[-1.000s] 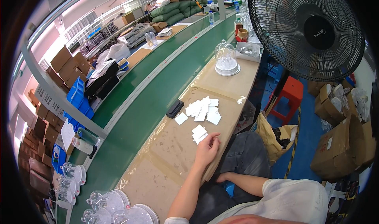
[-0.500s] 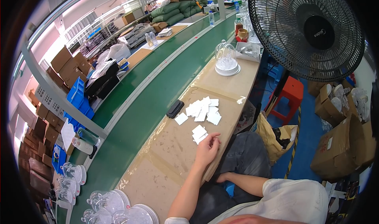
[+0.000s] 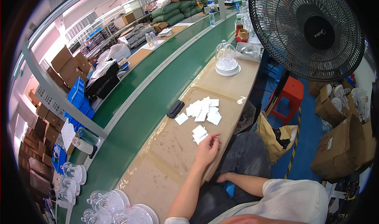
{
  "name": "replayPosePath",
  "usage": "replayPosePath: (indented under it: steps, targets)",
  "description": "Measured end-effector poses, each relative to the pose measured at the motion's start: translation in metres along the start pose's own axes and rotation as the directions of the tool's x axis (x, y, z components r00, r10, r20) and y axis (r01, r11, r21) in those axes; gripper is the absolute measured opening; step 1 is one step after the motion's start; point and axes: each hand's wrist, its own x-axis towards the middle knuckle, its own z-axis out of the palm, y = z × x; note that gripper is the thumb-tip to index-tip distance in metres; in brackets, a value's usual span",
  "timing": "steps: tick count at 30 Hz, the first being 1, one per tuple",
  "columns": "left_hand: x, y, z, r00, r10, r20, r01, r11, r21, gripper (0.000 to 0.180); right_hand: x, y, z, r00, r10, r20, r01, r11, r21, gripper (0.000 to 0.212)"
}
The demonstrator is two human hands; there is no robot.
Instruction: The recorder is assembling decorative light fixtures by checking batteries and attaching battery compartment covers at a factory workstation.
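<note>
My left hand (image 3: 207, 149) rests on the brown board of the table, close to its near edge. Its fingers are loosely bent and somewhat apart, with nothing seen in them. Just beyond the fingers lies a small stack of white square cards (image 3: 199, 132). A larger loose pile of white cards (image 3: 200, 108) is spread farther up the board, with a black oblong case (image 3: 175, 109) to its left. My right hand (image 3: 222, 178) is down in my lap beside the table edge; its fingers are hidden there.
Clear domes on white bases (image 3: 227, 68) stand at the board's far end, and more domes (image 3: 108, 202) at the near left. A green conveyor belt (image 3: 130, 145) runs alongside. To the right are a black fan (image 3: 316, 34), a red stool (image 3: 290, 97), a yellow sack (image 3: 272, 141) and cardboard boxes (image 3: 335, 153).
</note>
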Motion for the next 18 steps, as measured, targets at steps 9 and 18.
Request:
replayPosePath:
  steps: [9, 18]
  targets:
    - [0.003, 0.002, 0.006, 1.000, 0.013, 0.008, -0.013, 1.000, 0.005, 0.020, -0.001, 0.006, -0.002, 0.999, -0.043, -0.020, 0.043, 0.999, -0.008, 0.047]
    - [0.000, -0.001, -0.001, 1.000, 0.002, -0.004, -0.002, 1.000, 0.005, 0.020, -0.014, -0.018, -0.010, 0.997, 0.074, 0.013, -0.074, 0.997, 0.014, 0.047]
